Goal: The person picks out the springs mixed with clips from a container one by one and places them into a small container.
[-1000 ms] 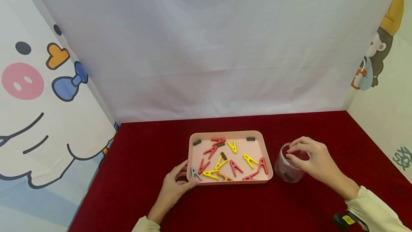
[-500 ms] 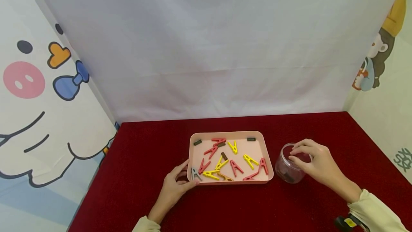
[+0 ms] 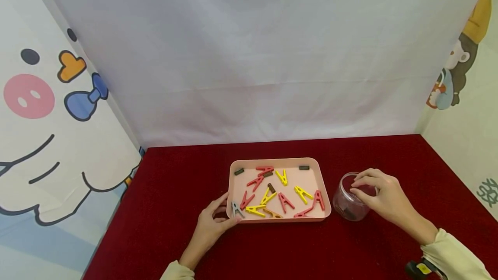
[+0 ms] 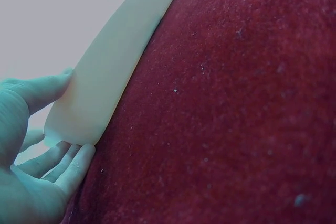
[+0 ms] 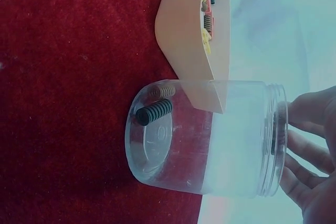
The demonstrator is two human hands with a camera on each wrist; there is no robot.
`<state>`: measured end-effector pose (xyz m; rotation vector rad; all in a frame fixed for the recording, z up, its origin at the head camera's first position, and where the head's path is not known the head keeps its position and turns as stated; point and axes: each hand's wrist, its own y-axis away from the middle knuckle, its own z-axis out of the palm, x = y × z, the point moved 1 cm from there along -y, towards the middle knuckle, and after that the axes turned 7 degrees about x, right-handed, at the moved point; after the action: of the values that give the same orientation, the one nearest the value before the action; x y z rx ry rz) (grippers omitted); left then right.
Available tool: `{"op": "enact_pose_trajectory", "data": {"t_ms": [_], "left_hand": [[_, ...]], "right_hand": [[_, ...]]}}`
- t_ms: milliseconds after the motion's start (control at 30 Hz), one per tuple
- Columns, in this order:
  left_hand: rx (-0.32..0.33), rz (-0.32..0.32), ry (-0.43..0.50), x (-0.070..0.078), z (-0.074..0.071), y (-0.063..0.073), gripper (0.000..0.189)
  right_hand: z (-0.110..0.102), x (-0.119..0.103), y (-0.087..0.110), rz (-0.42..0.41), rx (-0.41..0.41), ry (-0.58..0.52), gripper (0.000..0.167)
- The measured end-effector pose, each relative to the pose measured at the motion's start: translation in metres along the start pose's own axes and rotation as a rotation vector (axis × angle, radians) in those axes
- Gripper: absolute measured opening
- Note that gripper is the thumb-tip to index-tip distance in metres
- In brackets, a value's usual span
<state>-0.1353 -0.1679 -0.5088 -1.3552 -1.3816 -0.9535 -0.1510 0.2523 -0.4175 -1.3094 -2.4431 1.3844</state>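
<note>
My left hand (image 3: 212,221) grips the near left corner of a pink tray (image 3: 280,221), thumb over the rim and fingers along the outer side. Inside the tray lie several red and yellow clothespin halves, a grey one (image 3: 236,210) and some coil springs (image 3: 304,168). To the right stands a clear plastic jar (image 5: 236,140), with a dark green spring (image 5: 154,113) and a brown spring (image 5: 164,92) at its bottom. My right hand (image 3: 379,191) is at the jar's mouth. Its fingertips pinch a dark spring (image 5: 275,129), partly hidden behind the threaded rim.
A dark red cloth (image 3: 186,176) covers the table. Behind it hangs a white curtain (image 3: 264,55). Printed panels stand at both sides. The jar is close to the tray's right side.
The right hand has shifted very slightly to the right over the jar's mouth. The left hand and the tray have stayed in place.
</note>
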Motion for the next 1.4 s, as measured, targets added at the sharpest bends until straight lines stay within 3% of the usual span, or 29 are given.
{"op": "enact_pose_trajectory", "data": {"t_ms": [633,1067,1400], "left_hand": [[0.004,-0.007,-0.006,0.001,0.0,0.001,0.074],[0.007,-0.007,-0.016,0.001,-0.001,0.001,0.074],[0.004,-0.007,-0.009,0.001,-0.001,0.002,0.074]], "right_hand": [[0.004,-0.002,-0.004,-0.012,0.01,0.012,0.029],[0.01,-0.014,-0.016,-0.039,-0.008,-0.045,0.026],[0.018,-0.021,-0.021,0.008,-0.036,-0.043,0.029]]}}
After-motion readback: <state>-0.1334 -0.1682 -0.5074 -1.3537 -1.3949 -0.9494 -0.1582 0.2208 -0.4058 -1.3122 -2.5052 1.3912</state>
